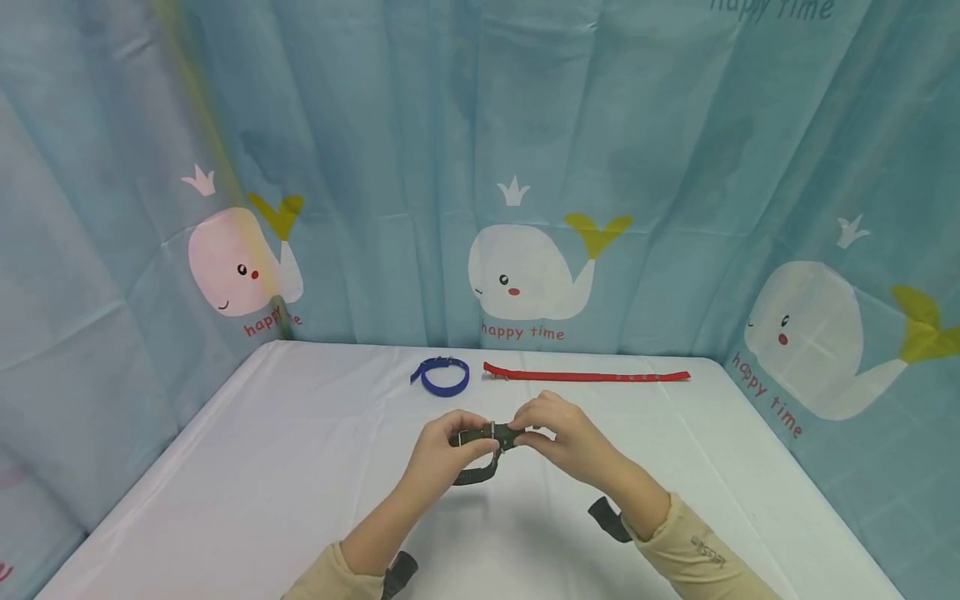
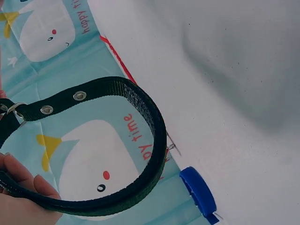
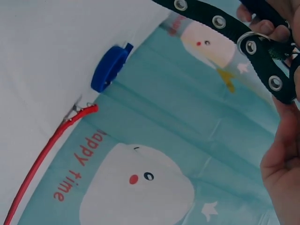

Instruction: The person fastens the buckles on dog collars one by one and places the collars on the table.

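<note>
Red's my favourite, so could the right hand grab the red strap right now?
Probably not straight away: the right hand is busy pinching the dark green collar. If it let go, likely yes: the red strap lies beyond it on the table, with nothing on top or in between.

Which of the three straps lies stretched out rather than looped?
The red strap; the blue strap to its left and the held dark green strap are both looped.

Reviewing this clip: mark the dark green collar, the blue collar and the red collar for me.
Dark green collar (image 2: 161,140): left wrist view, on the curved band.
Blue collar (image 1: 446,391): head view, on the near side of its loop.
Red collar (image 1: 573,377): head view, midway along the strap.
</note>
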### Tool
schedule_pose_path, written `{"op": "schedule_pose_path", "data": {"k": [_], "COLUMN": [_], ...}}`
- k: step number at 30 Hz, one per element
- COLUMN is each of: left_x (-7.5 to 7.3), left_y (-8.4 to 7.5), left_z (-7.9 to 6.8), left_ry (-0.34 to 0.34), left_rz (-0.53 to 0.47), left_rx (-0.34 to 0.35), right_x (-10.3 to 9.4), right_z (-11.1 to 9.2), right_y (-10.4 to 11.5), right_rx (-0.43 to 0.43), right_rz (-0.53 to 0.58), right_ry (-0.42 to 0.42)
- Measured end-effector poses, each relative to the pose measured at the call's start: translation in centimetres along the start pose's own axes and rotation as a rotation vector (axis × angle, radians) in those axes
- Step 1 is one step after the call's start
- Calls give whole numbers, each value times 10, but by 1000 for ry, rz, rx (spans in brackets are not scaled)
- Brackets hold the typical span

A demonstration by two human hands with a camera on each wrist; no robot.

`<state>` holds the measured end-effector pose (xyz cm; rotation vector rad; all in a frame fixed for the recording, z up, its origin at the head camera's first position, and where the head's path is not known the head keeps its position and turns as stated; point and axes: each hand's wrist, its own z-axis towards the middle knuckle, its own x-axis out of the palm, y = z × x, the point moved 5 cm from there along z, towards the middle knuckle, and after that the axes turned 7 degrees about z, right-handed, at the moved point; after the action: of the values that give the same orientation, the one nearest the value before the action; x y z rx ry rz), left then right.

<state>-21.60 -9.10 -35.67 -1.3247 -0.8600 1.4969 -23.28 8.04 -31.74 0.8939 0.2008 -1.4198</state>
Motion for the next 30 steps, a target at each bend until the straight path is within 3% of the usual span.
{"op": "schedule_pose_path", "data": {"k": [5, 10, 18, 22, 30], "left_x": [-1, -3, -7, -3, -2], "left_y": [3, 6, 3, -2, -7], "left_z": [1, 1, -1, 0, 1], "left_ry": [-10, 0, -9, 9, -12], "left_rz": [-4, -20, -75, -119, -111], "left_rx": [-61, -72, -51, -17, 6], "right_x": [2, 3, 3, 6, 3], "right_z": [2, 3, -3, -2, -3], "right_y": [-1, 0, -8, -6, -7], "right_rx": [-10, -13, 128, 124, 204], "right_rz": [63, 103, 308, 277, 285], "right_ry": [-8, -17, -109, -105, -211]}}
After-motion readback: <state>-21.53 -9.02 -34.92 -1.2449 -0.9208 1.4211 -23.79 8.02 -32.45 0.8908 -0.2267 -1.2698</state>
